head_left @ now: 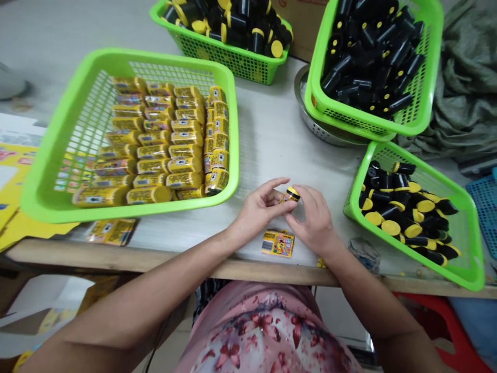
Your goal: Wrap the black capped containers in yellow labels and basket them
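Observation:
Between my two hands, above the table near its front edge, is a small cylinder (pixel 291 194) with a yellow top, a black band and a yellow printed wrap. My left hand (pixel 264 203) pinches it from the left with thumb and fingers. From the right, the fingers of my right hand (pixel 311 215) close on the same cylinder. Just below my hands lies a small stack of yellow printed labels (pixel 278 243). To the left, a large green basket (pixel 229 199) holds rows of yellow wrapped cylinders (pixel 151 151).
A green basket (pixel 471 259) at right holds black cylinders with yellow caps. Another basket (pixel 233 65) stands at the back. Stacked baskets (pixel 427 111) rest on a metal colander (pixel 316 122). More labels (pixel 111 231) lie at the left, by the wooden table edge (pixel 155 260).

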A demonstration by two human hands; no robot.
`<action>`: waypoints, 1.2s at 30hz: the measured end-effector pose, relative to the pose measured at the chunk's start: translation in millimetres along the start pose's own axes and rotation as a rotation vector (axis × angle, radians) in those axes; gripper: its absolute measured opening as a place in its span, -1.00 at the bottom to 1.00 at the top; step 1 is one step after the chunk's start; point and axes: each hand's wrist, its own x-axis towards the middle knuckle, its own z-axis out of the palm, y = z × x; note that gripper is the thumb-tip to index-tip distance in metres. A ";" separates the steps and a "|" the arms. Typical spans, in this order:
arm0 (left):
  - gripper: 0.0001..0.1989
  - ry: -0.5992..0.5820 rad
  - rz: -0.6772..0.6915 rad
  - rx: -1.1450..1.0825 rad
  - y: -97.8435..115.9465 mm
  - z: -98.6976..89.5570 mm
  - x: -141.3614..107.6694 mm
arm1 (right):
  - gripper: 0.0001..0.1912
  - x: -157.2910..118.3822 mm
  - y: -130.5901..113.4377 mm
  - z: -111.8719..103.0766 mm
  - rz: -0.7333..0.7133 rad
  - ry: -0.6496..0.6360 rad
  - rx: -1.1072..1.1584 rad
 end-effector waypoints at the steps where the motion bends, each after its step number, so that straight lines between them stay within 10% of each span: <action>1: -0.51 0.001 0.000 -0.002 0.2 0.9 -0.6 | -0.42 0.3 0.3 -1.0 -0.007 0.000 0.000; 13: -0.62 0.026 -0.018 -0.039 -0.2 -1.3 -0.3 | -0.54 -1.7 -1.4 -1.7 0.014 -0.025 -0.009; 22: -0.63 -0.279 -0.261 -0.263 10.9 -3.6 2.5 | -0.48 4.4 4.6 -10.1 0.170 -0.002 0.283; 36: -0.80 -0.090 -0.317 -0.358 12.0 -2.7 9.4 | -0.29 2.7 4.7 -1.6 -0.002 -0.098 0.132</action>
